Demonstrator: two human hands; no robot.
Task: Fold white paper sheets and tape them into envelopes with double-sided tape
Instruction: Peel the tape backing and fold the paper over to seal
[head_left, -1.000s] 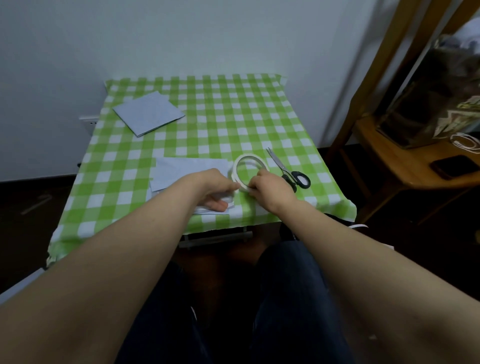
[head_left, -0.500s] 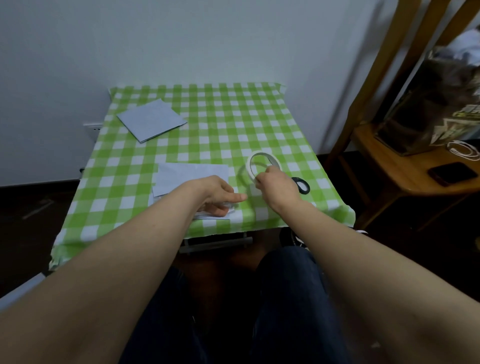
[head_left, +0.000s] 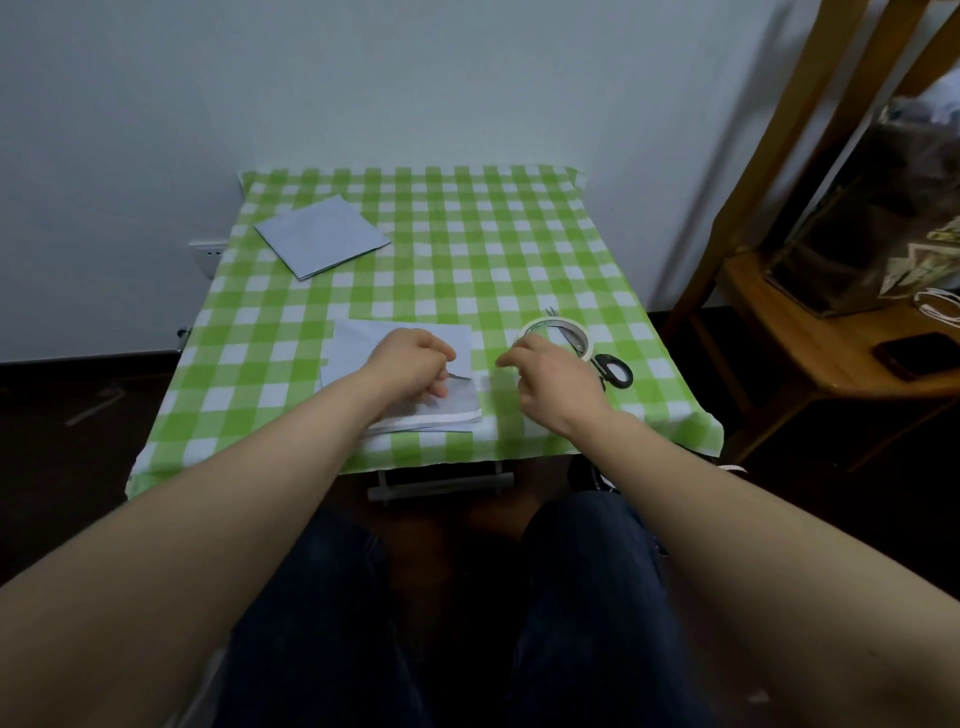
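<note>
Green-and-white checked cloth (head_left: 467, 249) covers a small table (head_left: 441, 480) against a white wall, seen from the head camera. To the right a wooden shelf (head_left: 779, 332) carries a clear container (head_left: 852, 249) with dark contents too blurred to name, and a dark phone (head_left: 917, 354) lies nearer on the same shelf.

Loose white paper sheets (head_left: 400, 338) lie stacked at the near edge of the table, and a folded paper (head_left: 322, 244) sits well apart at the far left. The tape roll (head_left: 558, 338) lies flat across the blades of the black-handled scissors (head_left: 613, 370), just right of the sheets.

Both forearms reach forward over the lap. The left hand (head_left: 415, 364) rests on the sheets with its fingers curled toward the thumb; whether they pinch anything cannot be told. The right hand (head_left: 550, 379) hovers at the roll's near-left rim, fingers curled and thumb pointing left; whether it grips the roll is unclear.

Half a second ago the right hand held the roll upright above the cloth; now the roll is down on the scissors. The left hand has drawn back onto the sheets.
</note>
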